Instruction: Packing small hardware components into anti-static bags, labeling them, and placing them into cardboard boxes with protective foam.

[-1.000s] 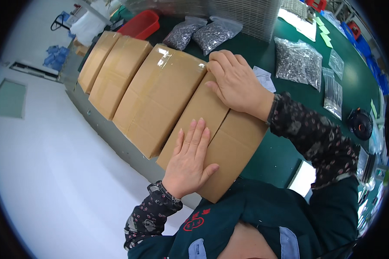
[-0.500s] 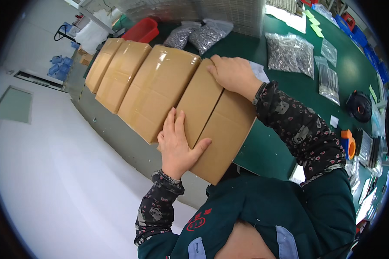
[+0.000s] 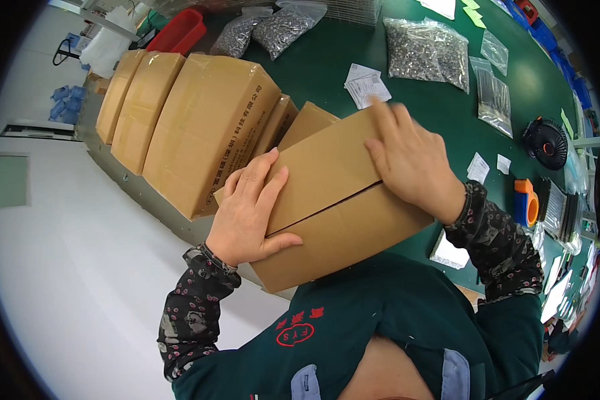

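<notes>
A brown cardboard box (image 3: 340,220) lies in front of me, its two long top flaps meeting at a narrow dark gap. My left hand (image 3: 247,210) rests on its left end, fingers spread over the far flap and thumb across the near one. At the right end, my right hand (image 3: 413,153) is over the far flap with its fingers stretched out, the fingertips blurred by motion. Its thumb lies near the flap. Another brown cardboard panel (image 3: 307,123) shows just behind the box; whether it belongs to it I cannot tell.
Taped cardboard boxes (image 3: 203,113) stand in a row at left along the green table (image 3: 420,110). Bags of small metal parts (image 3: 427,53) lie beyond. Paper slips (image 3: 367,87), a black fan (image 3: 545,143) and an orange-and-blue tape dispenser (image 3: 527,202) are to the right.
The box has swung round, its right end coming nearer to me and away from the row. My right hand has moved right and nearer. Paper slips behind are now uncovered.
</notes>
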The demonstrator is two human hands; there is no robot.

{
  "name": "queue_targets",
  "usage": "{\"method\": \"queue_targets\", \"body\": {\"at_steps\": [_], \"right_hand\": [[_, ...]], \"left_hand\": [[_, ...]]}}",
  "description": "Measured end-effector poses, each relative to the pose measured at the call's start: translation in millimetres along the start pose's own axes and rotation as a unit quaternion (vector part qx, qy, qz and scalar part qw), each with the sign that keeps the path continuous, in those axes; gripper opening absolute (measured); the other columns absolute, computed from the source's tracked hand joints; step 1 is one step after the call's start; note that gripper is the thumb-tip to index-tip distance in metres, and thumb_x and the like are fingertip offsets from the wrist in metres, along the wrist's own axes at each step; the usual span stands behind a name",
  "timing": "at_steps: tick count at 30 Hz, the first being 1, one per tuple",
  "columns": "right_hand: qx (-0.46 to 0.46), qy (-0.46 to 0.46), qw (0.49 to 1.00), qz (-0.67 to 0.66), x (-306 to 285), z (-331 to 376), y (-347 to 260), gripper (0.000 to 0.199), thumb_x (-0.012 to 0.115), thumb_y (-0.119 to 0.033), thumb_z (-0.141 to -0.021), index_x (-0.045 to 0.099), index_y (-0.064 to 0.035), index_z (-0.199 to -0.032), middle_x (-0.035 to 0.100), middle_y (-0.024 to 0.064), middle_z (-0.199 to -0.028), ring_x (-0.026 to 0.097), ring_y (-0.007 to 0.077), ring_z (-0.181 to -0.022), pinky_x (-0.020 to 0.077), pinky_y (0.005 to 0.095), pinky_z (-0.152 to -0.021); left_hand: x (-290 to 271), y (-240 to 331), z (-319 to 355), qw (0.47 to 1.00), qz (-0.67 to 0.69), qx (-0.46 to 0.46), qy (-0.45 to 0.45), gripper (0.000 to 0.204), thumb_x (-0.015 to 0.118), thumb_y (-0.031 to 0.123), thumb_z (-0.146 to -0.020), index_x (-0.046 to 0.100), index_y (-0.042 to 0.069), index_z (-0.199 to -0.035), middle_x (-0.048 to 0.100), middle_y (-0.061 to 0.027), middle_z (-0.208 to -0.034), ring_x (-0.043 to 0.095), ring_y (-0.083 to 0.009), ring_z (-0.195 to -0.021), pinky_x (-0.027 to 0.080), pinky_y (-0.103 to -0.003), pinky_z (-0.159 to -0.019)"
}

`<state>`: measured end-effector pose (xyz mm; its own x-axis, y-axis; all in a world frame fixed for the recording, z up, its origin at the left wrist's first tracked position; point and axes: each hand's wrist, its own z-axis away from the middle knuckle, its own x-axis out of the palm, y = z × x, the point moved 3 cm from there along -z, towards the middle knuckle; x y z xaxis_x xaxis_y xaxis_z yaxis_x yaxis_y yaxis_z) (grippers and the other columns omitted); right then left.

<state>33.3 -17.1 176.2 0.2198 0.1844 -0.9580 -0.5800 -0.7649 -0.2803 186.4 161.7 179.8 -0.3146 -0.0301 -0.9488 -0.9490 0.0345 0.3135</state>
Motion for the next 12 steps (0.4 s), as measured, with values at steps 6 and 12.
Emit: {"method": "queue_targets", "body": {"at_steps": [6, 12], "right_hand": [[-0.192, -0.021, 0.979, -0.058, 5.8, -14.0, -7.4, 0.047, 0.053, -0.014, -0.076, 0.041, -0.0014, -0.12, 0.048, 0.0114, -0.108, 0.045, 0.025, -0.106, 0.0377, 0.0366, -0.085], [-0.201, 0.011, 0.98, -0.004, 4.1, -14.7, -12.3, 0.039, 0.053, -0.012, -0.075, 0.045, -0.0027, -0.113, 0.049, 0.0118, -0.1, 0.047, 0.0252, -0.097, 0.0361, 0.0383, -0.086]], "left_hand": [[6.4, 13.2, -4.3, 0.997, -0.049, -0.049, -0.023, 0.073, 0.056, 0.049, -0.073, 0.035, 0.001, -0.124, 0.026, -0.0227, -0.134, 0.028, -0.0367, -0.122, 0.022, -0.048, -0.098], [23.0, 33.8, -50.9, 0.981, -0.032, -0.189, -0.026, 0.075, 0.059, 0.042, -0.073, 0.028, 0.002, -0.129, 0.022, -0.0233, -0.135, 0.023, -0.036, -0.125, 0.017, -0.055, -0.098]]}}
